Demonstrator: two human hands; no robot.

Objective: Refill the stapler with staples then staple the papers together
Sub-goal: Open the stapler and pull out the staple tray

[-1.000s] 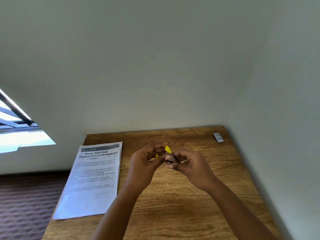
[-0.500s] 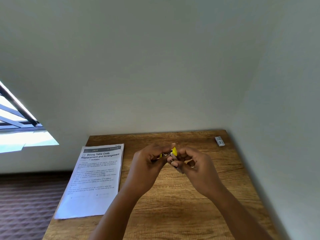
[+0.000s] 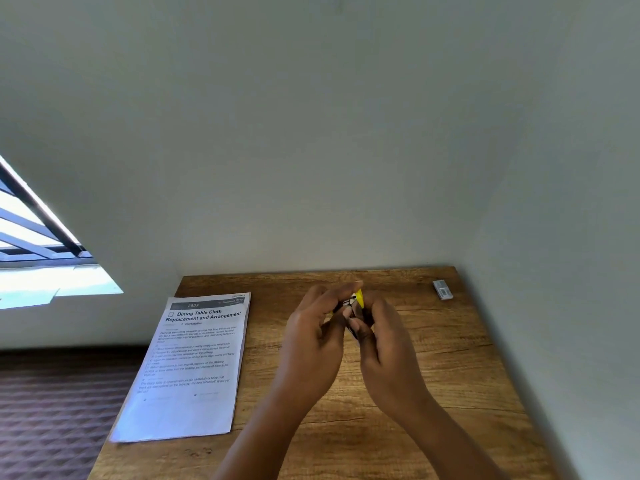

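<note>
A small yellow and black stapler [image 3: 356, 303] is held above the middle of the wooden desk [image 3: 433, 368], mostly hidden between both hands. My left hand [image 3: 317, 341] grips it from the left with curled fingers and thumb. My right hand [image 3: 384, 341] holds its right side, fingers curled round the dark body. Only the yellow end and a bit of metal show; whether the stapler is opened up cannot be told. The printed papers [image 3: 194, 362] lie flat on the desk's left part. A small staple box [image 3: 442, 289] lies at the far right corner.
Walls close the desk in at the back and on the right. The desk's left edge drops to a dark patterned carpet [image 3: 52, 410]. A window [image 3: 31, 251] is at the far left.
Both hands have drawn closer together around the stapler and shifted slightly away from me. The yellow end now sticks up between the fingertips. The papers and the box have not moved.
</note>
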